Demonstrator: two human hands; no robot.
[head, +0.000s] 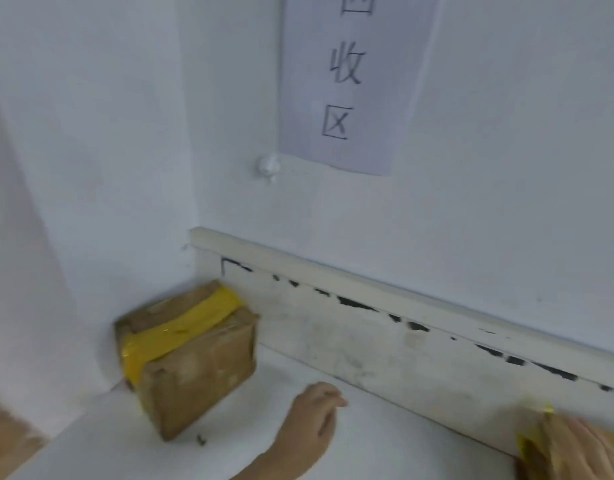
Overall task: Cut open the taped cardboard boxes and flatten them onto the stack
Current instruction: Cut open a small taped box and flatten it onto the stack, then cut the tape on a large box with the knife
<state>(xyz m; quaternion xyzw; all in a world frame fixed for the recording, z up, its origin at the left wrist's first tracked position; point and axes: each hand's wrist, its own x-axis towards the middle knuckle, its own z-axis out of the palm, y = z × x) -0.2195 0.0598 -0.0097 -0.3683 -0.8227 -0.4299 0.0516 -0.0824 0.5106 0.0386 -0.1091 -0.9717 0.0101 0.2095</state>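
Observation:
A brown cardboard box (pixel 191 362) sealed with a band of yellow tape (pixel 180 327) sits on the white floor, in the corner where two walls meet. My left hand (pixel 317 408) hovers low just right of the box, apart from it, with its fingers loosely curled and nothing in them. At the bottom right edge my right hand (pixel 579 445) is blurred and lies with its fingers stretched over a second piece of cardboard (pixel 534 459) that carries scraps of yellow tape. Most of that cardboard is out of frame.
A scuffed white baseboard (pixel 385 344) with peeling paint runs along the wall behind my hands. A paper sign (pixel 350 81) and a small white hook (pixel 269 166) are on the wall. A small dark scrap (pixel 200 439) lies before the box. A tan surface (pixel 4 445) shows at bottom left.

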